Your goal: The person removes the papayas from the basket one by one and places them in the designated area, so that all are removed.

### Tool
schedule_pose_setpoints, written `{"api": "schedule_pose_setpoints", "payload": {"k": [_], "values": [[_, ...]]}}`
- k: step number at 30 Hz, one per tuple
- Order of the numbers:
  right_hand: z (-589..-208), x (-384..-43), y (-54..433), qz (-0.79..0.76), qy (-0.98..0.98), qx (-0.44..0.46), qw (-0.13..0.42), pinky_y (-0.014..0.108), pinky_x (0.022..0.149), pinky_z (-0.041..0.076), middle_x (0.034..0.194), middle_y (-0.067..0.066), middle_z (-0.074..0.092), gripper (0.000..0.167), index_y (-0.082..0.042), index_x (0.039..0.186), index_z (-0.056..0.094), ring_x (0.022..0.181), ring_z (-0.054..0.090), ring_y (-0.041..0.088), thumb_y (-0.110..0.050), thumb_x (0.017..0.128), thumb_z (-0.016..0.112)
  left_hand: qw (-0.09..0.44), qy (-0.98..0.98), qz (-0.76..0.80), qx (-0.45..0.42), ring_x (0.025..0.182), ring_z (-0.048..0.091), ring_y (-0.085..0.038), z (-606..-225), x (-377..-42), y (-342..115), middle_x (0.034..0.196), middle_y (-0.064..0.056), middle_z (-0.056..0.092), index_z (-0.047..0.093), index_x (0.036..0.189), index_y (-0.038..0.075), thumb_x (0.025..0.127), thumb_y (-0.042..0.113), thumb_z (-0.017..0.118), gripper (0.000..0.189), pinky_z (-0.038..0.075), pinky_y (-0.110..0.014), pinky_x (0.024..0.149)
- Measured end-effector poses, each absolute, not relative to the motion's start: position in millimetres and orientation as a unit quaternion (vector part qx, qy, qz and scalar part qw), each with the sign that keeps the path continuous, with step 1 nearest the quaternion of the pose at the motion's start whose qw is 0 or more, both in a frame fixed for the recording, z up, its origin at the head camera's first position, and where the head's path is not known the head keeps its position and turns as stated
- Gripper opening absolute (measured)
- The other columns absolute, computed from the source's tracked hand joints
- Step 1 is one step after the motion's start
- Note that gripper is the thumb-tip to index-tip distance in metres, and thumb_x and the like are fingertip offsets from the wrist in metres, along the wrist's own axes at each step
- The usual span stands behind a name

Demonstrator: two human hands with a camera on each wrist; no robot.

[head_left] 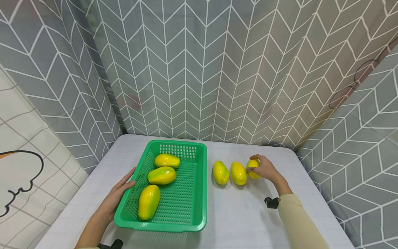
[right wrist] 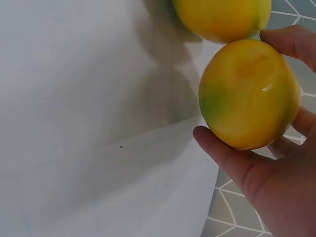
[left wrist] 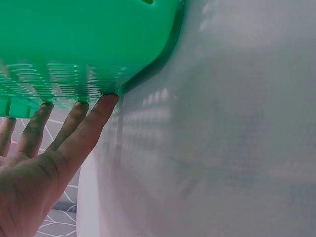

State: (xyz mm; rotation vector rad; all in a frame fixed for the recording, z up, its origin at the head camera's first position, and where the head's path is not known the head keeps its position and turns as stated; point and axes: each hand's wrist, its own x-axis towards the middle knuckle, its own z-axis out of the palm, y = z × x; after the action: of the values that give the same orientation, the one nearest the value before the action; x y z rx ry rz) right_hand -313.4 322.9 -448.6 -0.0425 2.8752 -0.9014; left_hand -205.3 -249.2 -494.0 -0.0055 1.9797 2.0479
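My right hand [head_left: 264, 168] grips a yellow-green mango [right wrist: 249, 94] at the right end of a row on the table, thumb and fingers spread around its sides. Beside it lie a second mango [head_left: 238, 173] and a third mango [head_left: 220, 172]. A green plastic basket [head_left: 203, 186] stands to their left, holding three more: an upper mango [head_left: 167, 160], a middle mango [head_left: 162, 175] and a lower mango [head_left: 149, 202]. Against the basket's left side rests my left hand [head_left: 115, 197]. In the left wrist view its fingers [left wrist: 81, 140] are straight and touch the perforated outer wall.
A white cloth covers the table [head_left: 236, 218]. Grey curtains [head_left: 199, 69] with white chevron lines hang behind it and along its sides. A white patterned cloth [head_left: 28, 155] hangs at the left. Black wrist straps show on both arms.
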Motion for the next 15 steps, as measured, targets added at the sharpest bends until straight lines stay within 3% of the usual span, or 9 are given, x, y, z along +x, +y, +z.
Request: {"api": "schedule_pose_setpoints", "payload": {"k": [15], "values": [[-462,-309,325,-0.310,0.947,0.001,0.082,0.073,0.120,0.035,0.159,0.033,0.044,0.068,0.001,0.149,0.051,0.146,0.041,0.054,-0.021,0.089,0.075,0.144,0.685,0.714,-0.005,0.128,0.050,-0.002,-494,-205,-249,0.180,-0.014,0.002,0.010,0.172,0.033,0.114,0.037,0.043,0.067,0.056,-0.032,0.101]]}}
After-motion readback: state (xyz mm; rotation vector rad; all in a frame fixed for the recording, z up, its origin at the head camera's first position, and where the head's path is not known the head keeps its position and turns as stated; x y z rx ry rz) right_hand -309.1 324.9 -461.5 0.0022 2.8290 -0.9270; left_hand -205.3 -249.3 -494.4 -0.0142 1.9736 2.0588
